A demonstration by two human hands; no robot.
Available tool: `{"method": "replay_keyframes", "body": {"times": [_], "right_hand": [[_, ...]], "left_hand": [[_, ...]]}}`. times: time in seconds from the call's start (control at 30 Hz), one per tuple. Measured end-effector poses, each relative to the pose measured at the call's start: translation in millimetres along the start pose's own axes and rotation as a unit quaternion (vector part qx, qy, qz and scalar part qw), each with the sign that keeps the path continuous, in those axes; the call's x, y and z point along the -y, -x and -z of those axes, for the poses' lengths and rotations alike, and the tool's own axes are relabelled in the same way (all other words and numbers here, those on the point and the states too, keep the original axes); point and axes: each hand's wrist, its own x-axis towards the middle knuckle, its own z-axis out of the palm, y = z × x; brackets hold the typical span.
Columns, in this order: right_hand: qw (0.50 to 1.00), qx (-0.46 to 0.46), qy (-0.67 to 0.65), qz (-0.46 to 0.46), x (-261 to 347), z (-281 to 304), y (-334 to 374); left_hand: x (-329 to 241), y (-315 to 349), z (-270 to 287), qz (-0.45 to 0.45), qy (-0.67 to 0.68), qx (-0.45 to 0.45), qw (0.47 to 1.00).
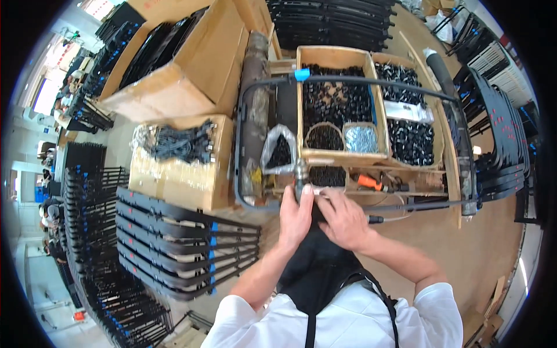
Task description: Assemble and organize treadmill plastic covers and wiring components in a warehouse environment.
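Note:
A black tubular frame (371, 81) with rounded corners lies across the bench in front of me, with a blue clip (301, 74) on its far bar. My left hand (296, 217) is closed round a power screwdriver (301, 171), thumb along its body. The driver's metal chuck points away from me, over the near side of the frame. Right beside it, my right hand (346, 219) has its fingers bent down at the near bar; what they hold is hidden under them. A black cable connector (376, 220) with a pale cord shows by the right wrist.
Wooden trays (300, 104) hold black clips and silver screws. A bag of black parts (279, 149) and an orange-handled tool (369, 182) lie nearby. Cartons (174, 180) stand at left. Stacked black frames (168, 243) are near left, others (499, 127) at right.

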Motion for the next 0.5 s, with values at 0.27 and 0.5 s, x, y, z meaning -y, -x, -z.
{"method": "replay_keyframes", "body": {"times": [0.27, 0.5], "right_hand": [[0.985, 0.154, -0.078, 0.003, 46, -82, 158], [0.990, 0.112, -0.066, -0.057, 41, -138, 177]], "left_hand": [[115, 185, 33, 0.120, -0.027, -0.057, 0.991], [140, 176, 36, 0.138, -0.121, -0.065, 0.981]]}}
